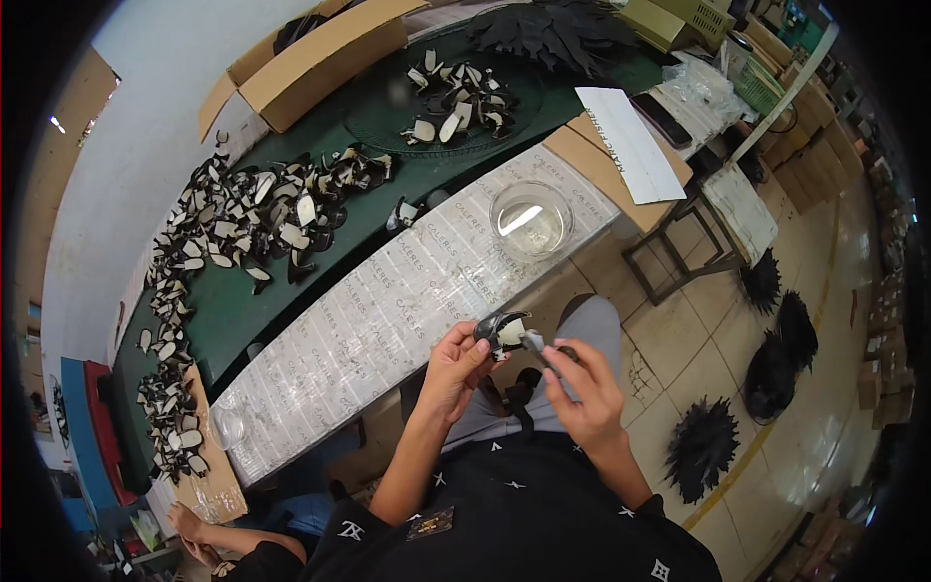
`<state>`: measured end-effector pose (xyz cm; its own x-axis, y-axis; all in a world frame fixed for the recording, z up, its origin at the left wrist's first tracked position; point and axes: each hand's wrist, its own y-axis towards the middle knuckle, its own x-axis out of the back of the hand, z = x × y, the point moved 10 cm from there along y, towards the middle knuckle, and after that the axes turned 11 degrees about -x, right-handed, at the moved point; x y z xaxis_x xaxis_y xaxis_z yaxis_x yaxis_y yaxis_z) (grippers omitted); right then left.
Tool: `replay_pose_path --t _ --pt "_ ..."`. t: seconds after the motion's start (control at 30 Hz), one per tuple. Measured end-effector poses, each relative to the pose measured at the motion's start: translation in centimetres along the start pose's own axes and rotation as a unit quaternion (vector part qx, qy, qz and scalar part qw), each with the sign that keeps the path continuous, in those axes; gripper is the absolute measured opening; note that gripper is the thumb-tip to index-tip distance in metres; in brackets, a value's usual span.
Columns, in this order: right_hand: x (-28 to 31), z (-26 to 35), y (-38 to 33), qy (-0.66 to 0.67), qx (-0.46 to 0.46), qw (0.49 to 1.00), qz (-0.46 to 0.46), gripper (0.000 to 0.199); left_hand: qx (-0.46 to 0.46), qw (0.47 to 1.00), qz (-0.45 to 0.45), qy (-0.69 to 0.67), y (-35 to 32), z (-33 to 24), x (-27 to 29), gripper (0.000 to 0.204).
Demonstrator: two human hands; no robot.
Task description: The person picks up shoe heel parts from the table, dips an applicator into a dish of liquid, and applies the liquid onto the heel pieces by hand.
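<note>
My left hand is closed around a glossy black curved piece with a cream patch, held above the near edge of the bench. Close beside it, my right hand pinches a small grey flat-ended thing between thumb and fingers. Its tip is at the cream patch; whether it touches I cannot tell. Beyond my hands, a clear round dish stands on the tape-covered bench top. It seems to contain a clear liquid.
Many similar black-and-cream pieces lie heaped on the green table, with more on a round tray. A cardboard box stands at the back. Black fringed bundles lie on the floor. A co-worker's hand shows at lower left.
</note>
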<state>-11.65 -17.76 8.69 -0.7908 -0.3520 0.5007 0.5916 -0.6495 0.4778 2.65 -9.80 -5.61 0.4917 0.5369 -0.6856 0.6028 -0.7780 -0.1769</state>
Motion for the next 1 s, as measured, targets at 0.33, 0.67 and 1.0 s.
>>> replay_pose_path --t 0.33,0.67,1.0 --pt "-1.7 0.1 -0.9 -0.022 -0.011 0.999 0.04 0.032 0.007 1.0 0.003 0.02 -0.4 1.3 0.2 0.02" --pt "-2.3 -1.6 -0.5 0.054 -0.077 0.994 0.046 0.029 0.005 1.0 0.009 0.018 -0.1 1.3 0.2 0.019" --pt "-3.0 -6.6 -1.2 0.351 -0.268 0.894 0.082 0.024 0.021 1.0 0.009 0.0 -0.2 1.3 -0.1 0.016"
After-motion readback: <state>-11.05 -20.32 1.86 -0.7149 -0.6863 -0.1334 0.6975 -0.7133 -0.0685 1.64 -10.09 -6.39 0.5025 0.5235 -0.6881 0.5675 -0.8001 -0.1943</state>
